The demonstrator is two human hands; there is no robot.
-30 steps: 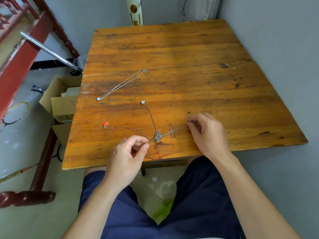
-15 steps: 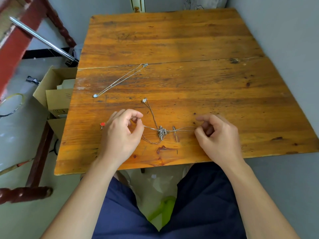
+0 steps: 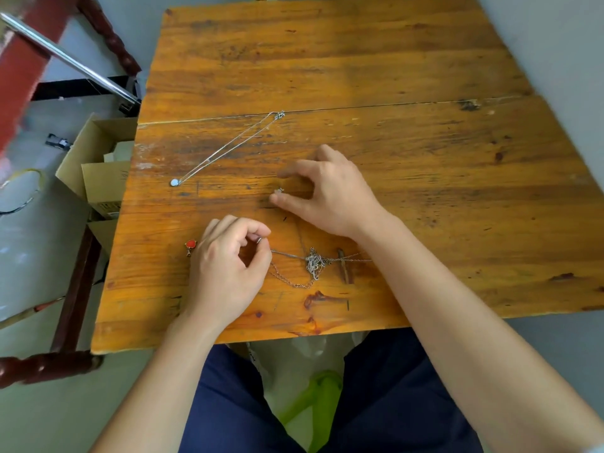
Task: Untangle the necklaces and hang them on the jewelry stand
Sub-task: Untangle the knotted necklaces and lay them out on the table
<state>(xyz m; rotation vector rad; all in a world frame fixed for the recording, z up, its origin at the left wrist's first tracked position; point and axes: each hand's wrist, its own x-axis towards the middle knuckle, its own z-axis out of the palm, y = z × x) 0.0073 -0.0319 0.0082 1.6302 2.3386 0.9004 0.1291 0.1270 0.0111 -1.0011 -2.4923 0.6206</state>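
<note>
A knot of silver chains (image 3: 314, 263) lies on the wooden table (image 3: 359, 60) near its front edge. My left hand (image 3: 228, 273) pinches one chain just left of the knot. A red pendant (image 3: 190, 245) peeks out beside that hand. My right hand (image 3: 327, 194) hovers farther back, thumb and forefinger spread around a small silver pendant (image 3: 279, 190) without closing on it. A separate straightened necklace (image 3: 228, 148) with a pale blue pendant (image 3: 175, 182) lies diagonally at the back left. No jewelry stand is in view.
A cardboard box (image 3: 98, 178) stands on the floor left of the table. A red wooden frame (image 3: 23, 60) and a metal rod (image 3: 72, 60) are at the far left. A grey wall runs along the right. A green stool (image 3: 313, 397) is between my knees.
My right hand let go of the chain right of the knot and moved up and left to the small silver pendant. My left hand keeps its pinch on the chain.
</note>
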